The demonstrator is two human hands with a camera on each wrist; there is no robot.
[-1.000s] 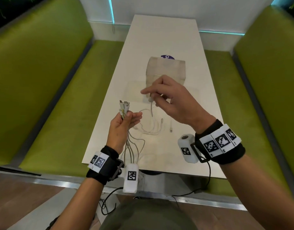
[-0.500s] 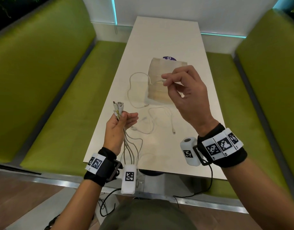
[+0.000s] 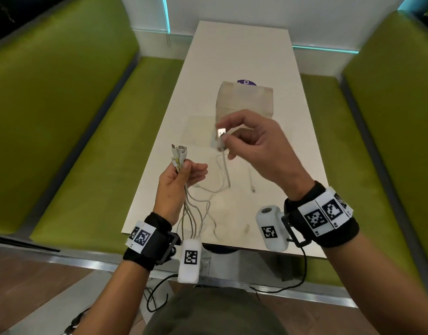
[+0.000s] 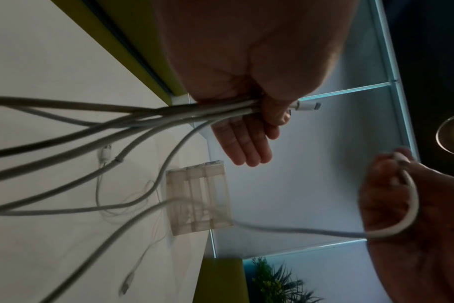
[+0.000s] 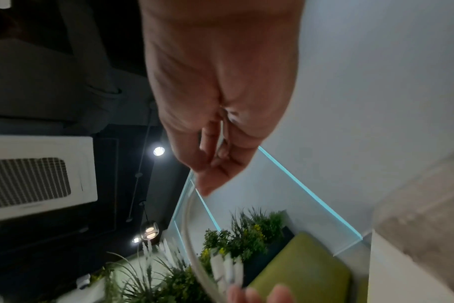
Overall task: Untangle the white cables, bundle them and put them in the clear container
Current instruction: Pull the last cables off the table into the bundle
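My left hand (image 3: 178,180) grips a bunch of white cables (image 3: 179,157) just below their plug ends, which stick up above the fist; their lengths (image 4: 96,123) hang down toward my wrist. My right hand (image 3: 246,143) pinches the USB plug of one more white cable (image 3: 220,134) between thumb and fingertips, held above the table. That cable (image 3: 226,170) drops to the tabletop, where loose loops lie. The clear container (image 3: 244,100) stands upright on the white table (image 3: 242,52) just beyond my right hand. In the right wrist view the cable (image 5: 192,235) curves down from my fingers.
A purple round sticker (image 3: 246,82) lies on the table behind the container. Green benches (image 3: 82,146) run along both sides of the narrow table. A loose cable end (image 3: 253,188) lies on the table near my right wrist.
My right hand has come back toward me and down from in front of the container, now pinching a cable's USB plug. The wide cable loop left of the container has gone. My left hand stays put.
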